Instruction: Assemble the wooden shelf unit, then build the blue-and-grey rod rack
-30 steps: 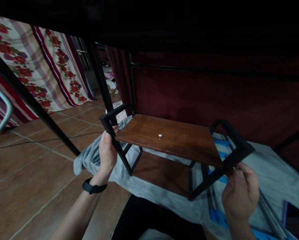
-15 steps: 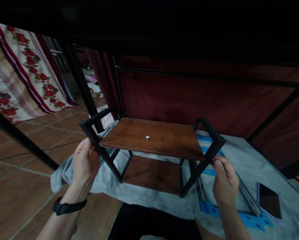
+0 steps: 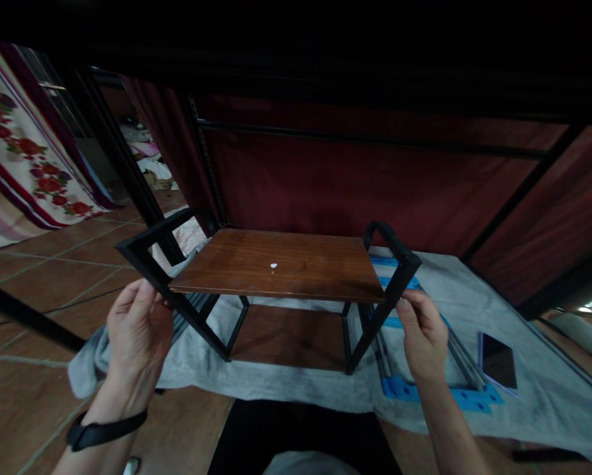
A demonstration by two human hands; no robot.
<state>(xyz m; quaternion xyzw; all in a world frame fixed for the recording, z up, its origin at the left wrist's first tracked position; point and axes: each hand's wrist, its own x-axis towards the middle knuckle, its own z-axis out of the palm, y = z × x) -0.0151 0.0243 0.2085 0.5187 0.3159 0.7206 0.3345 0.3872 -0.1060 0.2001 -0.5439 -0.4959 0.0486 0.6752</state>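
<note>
A small two-tier shelf (image 3: pixel 280 280) with a black metal frame and brown wood-grain boards stands on a grey cloth. A small white spot marks its upper board. My left hand (image 3: pixel 140 323) is closed, thumb and fingertips pinched against the outside of the left frame at upper-board height. On the opposite side, my right hand (image 3: pixel 424 333) pinches at the outer right frame, just below the board's corner. Whatever lies between the fingertips of either hand is too small or hidden to make out. A black band (image 3: pixel 106 429) circles my left wrist.
Right of the shelf lie blue perforated strips with grey metal rods (image 3: pixel 424 389). A phone (image 3: pixel 497 361) rests on the grey cloth (image 3: pixel 474 290). A dark metal frame stands overhead and around, backed by a dark red curtain (image 3: pixel 296 178). Tiled floor (image 3: pixel 28 396) extends left.
The view has turned slightly right, so the shelf and both hands appear further left. Both hands stay at the same spots on the shelf's sides.
</note>
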